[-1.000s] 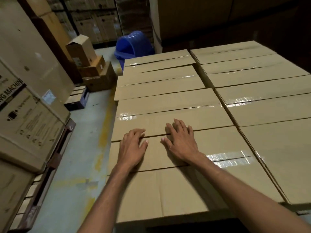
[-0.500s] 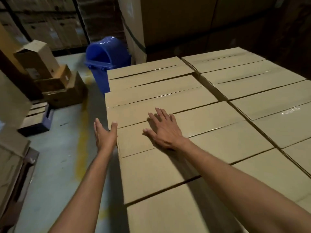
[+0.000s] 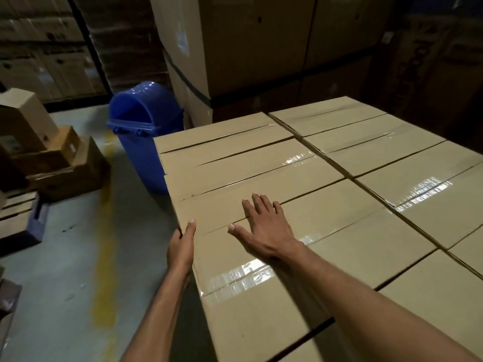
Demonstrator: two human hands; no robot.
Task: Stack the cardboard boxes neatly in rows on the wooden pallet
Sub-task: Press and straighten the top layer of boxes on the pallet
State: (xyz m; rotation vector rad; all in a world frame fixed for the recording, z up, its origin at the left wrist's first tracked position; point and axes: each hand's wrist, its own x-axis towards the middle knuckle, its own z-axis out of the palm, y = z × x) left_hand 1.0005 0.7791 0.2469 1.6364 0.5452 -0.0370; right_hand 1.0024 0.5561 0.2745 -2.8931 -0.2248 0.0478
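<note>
- Cardboard is lying under the right hand [image 3: 264, 228], which is resting palm-down on the taped box [image 3: 352, 252] with fingers straight and spread, holding nothing.
- The right fingertips are reaching over the far edge of the taped box onto the neighbouring box [image 3: 222, 207].
- The left hand [image 3: 181, 246] is pressing flat against the left side face of the taped box. Its thumb is lying straight along the top edge, and it is not gripping anything.
- The two hands are sitting apart, the left at the left edge of the taped box and the right on its top.
- Clear tape is shining along the centre seam of the taped box, just on the near side of the right hand.
- The cardboard boxes [image 3: 392, 178] are sitting edge to edge in two rows, running away from the taped box and to its right. Their tops are level with it, and what they are standing on is hidden.
- A blue bin [image 3: 146, 142] with a domed lid is standing beyond the taped box, touching or just beside the far left corner of its row.
- Large cartons [image 3: 261, 48] are towering well beyond the taped box.
- Loose boxes [image 3: 52, 158] are piled well to the left of the taped box, across the floor [image 3: 65, 270] with its worn yellow line [image 3: 104, 257].
</note>
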